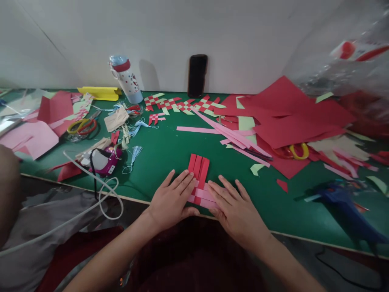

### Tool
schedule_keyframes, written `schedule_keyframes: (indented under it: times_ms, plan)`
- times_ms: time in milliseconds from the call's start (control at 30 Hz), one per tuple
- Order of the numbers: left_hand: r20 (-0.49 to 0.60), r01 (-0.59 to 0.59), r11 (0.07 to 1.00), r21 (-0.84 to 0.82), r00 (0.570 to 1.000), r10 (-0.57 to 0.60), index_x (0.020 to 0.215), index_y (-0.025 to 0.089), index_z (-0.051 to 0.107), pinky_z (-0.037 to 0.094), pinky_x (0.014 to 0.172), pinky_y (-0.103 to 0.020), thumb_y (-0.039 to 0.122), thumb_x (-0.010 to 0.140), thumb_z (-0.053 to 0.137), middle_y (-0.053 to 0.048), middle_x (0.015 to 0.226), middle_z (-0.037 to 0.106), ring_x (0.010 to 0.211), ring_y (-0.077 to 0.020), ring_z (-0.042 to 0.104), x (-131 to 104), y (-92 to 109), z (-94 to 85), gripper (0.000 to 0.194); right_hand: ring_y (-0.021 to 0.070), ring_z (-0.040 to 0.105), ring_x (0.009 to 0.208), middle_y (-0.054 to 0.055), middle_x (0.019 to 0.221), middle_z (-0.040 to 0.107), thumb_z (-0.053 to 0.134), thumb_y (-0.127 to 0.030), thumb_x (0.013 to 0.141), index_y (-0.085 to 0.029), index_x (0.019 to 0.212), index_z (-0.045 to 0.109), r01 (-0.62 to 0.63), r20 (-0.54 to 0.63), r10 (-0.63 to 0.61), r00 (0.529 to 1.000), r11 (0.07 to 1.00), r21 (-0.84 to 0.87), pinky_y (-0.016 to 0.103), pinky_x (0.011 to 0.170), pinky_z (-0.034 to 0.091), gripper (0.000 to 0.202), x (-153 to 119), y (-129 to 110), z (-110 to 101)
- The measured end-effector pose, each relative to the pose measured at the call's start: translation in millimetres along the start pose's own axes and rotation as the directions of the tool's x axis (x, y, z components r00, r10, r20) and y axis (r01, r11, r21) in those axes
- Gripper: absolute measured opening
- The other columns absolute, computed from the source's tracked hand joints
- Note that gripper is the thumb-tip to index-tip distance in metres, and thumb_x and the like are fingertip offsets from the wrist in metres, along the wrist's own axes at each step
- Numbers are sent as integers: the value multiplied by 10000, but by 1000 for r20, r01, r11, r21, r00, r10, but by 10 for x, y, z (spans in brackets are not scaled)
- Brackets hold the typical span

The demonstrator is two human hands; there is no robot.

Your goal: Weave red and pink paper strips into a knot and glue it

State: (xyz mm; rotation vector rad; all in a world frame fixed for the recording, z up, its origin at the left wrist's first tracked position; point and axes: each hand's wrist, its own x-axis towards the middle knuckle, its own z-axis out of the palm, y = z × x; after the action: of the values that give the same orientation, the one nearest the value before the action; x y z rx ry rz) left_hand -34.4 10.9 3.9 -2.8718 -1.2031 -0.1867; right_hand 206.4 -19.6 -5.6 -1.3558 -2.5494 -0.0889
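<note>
Red paper strips (pixel 199 167) stand side by side on the green table (pixel 158 156), crossed near its front edge by pink strips (pixel 204 194) in a woven pattern. My left hand (pixel 173 198) lies on the left side of this weave, palm down, its fingers extended and touching the strips. From the right, my right hand (pixel 235 205) rests on the pink strips with its fingers spread. Both thumbs are near the weave's lower edge. The hands partly cover the left and right ends of the pink strips.
Loose pink strips (pixel 209 130), red sheets (pixel 288 117) and a blue glue gun (pixel 346 211) lie to the right. Woven pieces (pixel 185 106), a phone (pixel 197 76) and a bottle (pixel 127 81) are at the back. Scissors (pixel 82 126), tassels (pixel 135 156) and a purple device (pixel 107 162) are left.
</note>
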Motion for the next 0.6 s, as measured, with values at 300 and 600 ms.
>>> schedule_keyframes:
  times_ms: [300, 600]
  plan:
    - [11, -113, 992, 53, 994, 112, 1499, 149, 326, 88, 1212, -495, 752, 878, 275, -97, 1579, 300, 1469, -273, 232, 169, -9, -128, 866, 276, 416, 1371, 72, 1408, 571, 403, -379, 992, -180, 1371, 528, -2, -96, 2, 995, 1000, 6, 534, 1139, 246, 446, -64, -49, 13]
    - [72, -178, 984, -13, 981, 178, 1508, 117, 290, -8, 1214, -455, 794, 848, 234, -124, 1576, 291, 1478, -243, 213, 229, 20, 7, 947, 279, 455, 1338, 88, 1404, 573, 431, -387, 976, -166, 1390, 508, -8, -89, 11, 996, 1000, 29, 533, 1105, 309, 476, -87, -57, 40]
